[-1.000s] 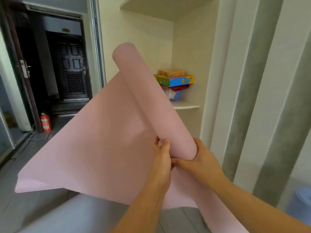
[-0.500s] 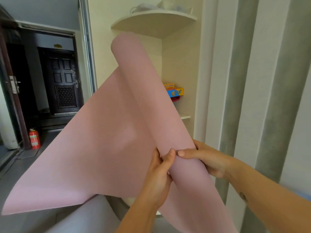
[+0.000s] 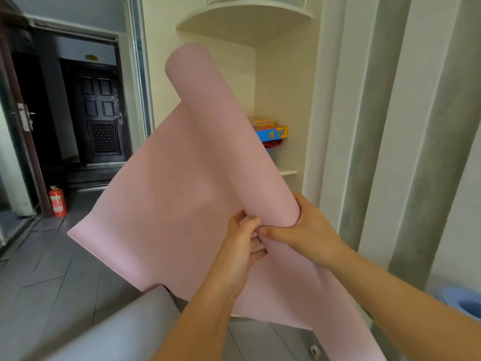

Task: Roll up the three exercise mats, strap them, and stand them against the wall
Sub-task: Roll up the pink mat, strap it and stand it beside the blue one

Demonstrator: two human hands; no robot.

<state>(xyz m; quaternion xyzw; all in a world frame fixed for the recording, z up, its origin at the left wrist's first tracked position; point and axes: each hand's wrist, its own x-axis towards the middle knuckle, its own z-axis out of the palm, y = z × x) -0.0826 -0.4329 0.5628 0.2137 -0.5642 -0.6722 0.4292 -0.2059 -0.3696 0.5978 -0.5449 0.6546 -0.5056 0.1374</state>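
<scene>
The right hand (image 3: pixel 304 230) has slid back to the near end of the pink mat (image 3: pixel 182 204) and now cups the roll, thumb underneath. The left hand (image 3: pixel 239 254) pinches the loose sheet just beside it. The mat is held in the air, half rolled, slanting up toward the corner shelf (image 3: pixel 244 19), its sheet hanging leftward.

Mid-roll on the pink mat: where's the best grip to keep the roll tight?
I'd take the pink mat by its rolled tube at the near, lower end, from the right, where the right hand wraps it: round and slim enough to encircle. The left hand pinches the sheet beside it; the flat flap spreading left offers no firm hold.
</scene>
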